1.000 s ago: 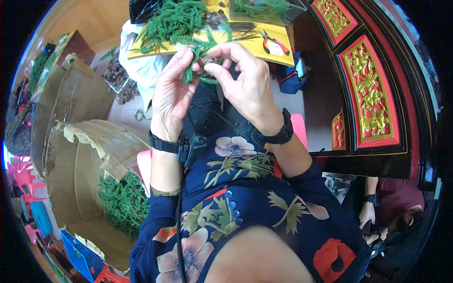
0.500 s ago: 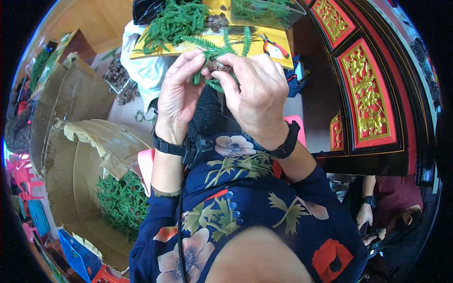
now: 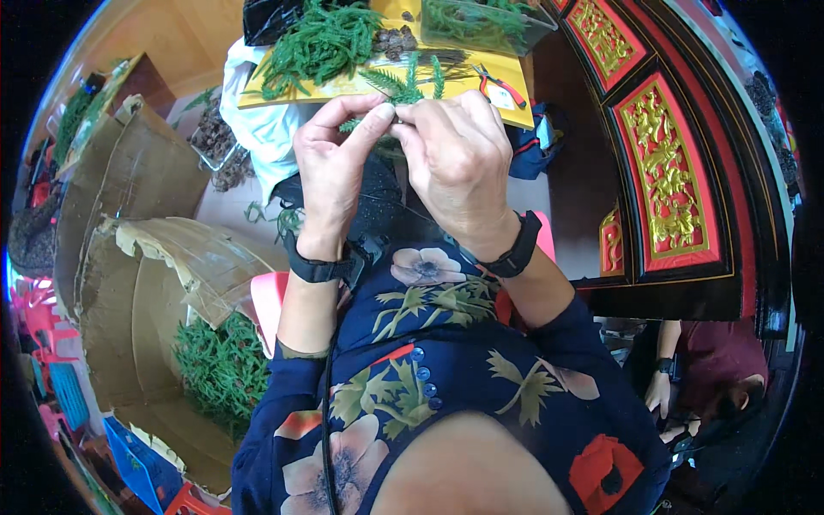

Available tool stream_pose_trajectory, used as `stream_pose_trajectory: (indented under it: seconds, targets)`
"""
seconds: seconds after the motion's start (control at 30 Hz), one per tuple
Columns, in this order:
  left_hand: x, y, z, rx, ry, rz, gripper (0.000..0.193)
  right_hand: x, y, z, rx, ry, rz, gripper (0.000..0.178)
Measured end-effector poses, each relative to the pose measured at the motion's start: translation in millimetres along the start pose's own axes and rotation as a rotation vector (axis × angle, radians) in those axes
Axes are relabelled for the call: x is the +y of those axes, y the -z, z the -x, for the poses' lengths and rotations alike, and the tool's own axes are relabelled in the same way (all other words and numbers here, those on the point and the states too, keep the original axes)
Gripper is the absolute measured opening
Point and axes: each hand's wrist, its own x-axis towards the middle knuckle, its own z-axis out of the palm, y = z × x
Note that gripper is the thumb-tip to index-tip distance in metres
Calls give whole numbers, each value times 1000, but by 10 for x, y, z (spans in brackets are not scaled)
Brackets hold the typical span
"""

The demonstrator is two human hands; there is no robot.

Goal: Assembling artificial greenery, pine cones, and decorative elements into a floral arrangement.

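Observation:
A green artificial pine-like sprig [image 3: 402, 86] shows above and between my fingertips, its fronds pointing up toward the table. My left hand [image 3: 333, 159] is closed in a pinch at the sprig's left side, thumb and forefinger pressed together. Beside it, my right hand [image 3: 459, 154] pinches at the sprig's base with bent fingers, the two hands' tips nearly touching. The fingers cover the sprig's middle, and anything thin between them is too small to make out. On the yellow tabletop [image 3: 343, 88] just beyond lie pliers with red handles [image 3: 499, 88] and a bundle of thin dark wires [image 3: 442, 60].
Loose green sprigs [image 3: 322, 43], brown pine cones [image 3: 395, 41] and a clear bin [image 3: 489, 26] stand on the table. A torn cardboard box [image 3: 129, 283] holds more greenery at left. Carved red-and-gold panels [image 3: 665, 172] rise at right. Another person's hand [image 3: 658, 390] shows lower right.
My left hand has turned, its thumb and forefinger now pinched together close to my right fingertips. The sprig has shifted slightly and more of it is hidden. Loose trimmings now show beside my left wrist.

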Motion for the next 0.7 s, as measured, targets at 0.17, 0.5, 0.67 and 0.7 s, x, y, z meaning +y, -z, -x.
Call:
stream_pose_trajectory:
  seconds: [0.17,0.5,0.67,0.7]
  targets:
    - [56,-71,41,85,-152,-190,11,-18,9,0,63,7,-149,29]
    - [-105,-76,22,150,-356,-509,11,29,-108,95,41,-120,-273,38]
    - [-88,28,-15,130,-156,-262,10,108,11,-40,-216,-387,-584,35]
    - [-80,28,-25,107,-91,-149,9,143,15,-76,-214,-389,-581,35]
